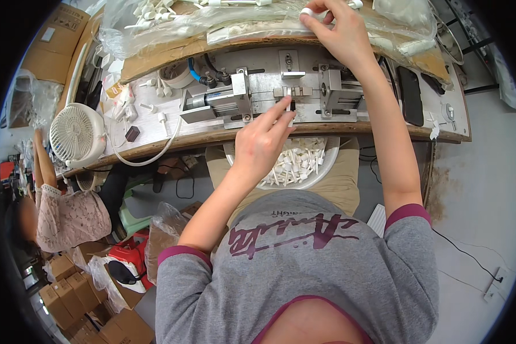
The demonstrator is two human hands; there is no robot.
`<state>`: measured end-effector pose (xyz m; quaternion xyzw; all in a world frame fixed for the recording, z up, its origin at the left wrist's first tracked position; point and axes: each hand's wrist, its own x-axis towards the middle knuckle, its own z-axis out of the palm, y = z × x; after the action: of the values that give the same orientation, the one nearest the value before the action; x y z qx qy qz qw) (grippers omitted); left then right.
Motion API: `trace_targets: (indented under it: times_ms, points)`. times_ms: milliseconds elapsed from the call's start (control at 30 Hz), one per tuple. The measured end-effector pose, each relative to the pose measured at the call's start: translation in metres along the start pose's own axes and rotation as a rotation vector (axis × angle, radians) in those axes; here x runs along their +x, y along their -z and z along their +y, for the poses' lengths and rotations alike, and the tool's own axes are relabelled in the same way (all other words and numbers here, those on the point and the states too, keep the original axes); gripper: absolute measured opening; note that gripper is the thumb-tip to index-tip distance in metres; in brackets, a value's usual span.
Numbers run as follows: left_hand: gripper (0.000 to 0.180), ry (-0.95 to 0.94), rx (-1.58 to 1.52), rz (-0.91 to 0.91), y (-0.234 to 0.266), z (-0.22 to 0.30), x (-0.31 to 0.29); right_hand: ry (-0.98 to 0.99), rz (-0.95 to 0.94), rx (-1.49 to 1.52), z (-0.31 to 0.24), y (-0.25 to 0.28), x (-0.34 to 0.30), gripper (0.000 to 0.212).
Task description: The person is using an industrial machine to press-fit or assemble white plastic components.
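At the middle of the bench, my left hand has its fingers closed at the front of a metal clamping fixture. A small white plastic part shows at its fingertips, partly hidden by them. Two metal cylinder blocks face each other across this spot, the left block and the right block. My right hand reaches to the far side, over a clear plastic bag. Between its thumb and fingers is a white plastic piece. White stemmed plastic parts lie in the bag.
A bowl of small white pieces rests on my lap under the bench edge. On the bench are a white fan, a hose and a black phone. Another person sits at left, near cardboard boxes.
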<state>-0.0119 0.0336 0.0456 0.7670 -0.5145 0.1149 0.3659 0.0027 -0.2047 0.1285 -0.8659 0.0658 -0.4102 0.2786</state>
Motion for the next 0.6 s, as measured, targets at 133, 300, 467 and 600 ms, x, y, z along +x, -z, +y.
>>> trace_targets:
  times_ms: [133,300,467,600]
  points:
    - [0.027,0.155,-0.260,0.094,0.009,0.007,-0.005,0.340,0.144,-0.188,-0.015,0.008,-0.031,0.014]
    - [0.028,0.234,-0.392,0.146,0.016,0.010,-0.019,0.290,-0.281,-0.227,-0.035,-0.004,-0.118,0.010]
    - [0.029,0.155,-0.298,0.095,0.023,0.009,-0.027,0.186,-0.180,-0.320,-0.047,-0.027,-0.121,0.014]
    - [0.030,0.137,-0.299,0.132,0.027,0.013,-0.032,0.107,-0.218,-0.401,-0.041,-0.044,-0.128,0.021]
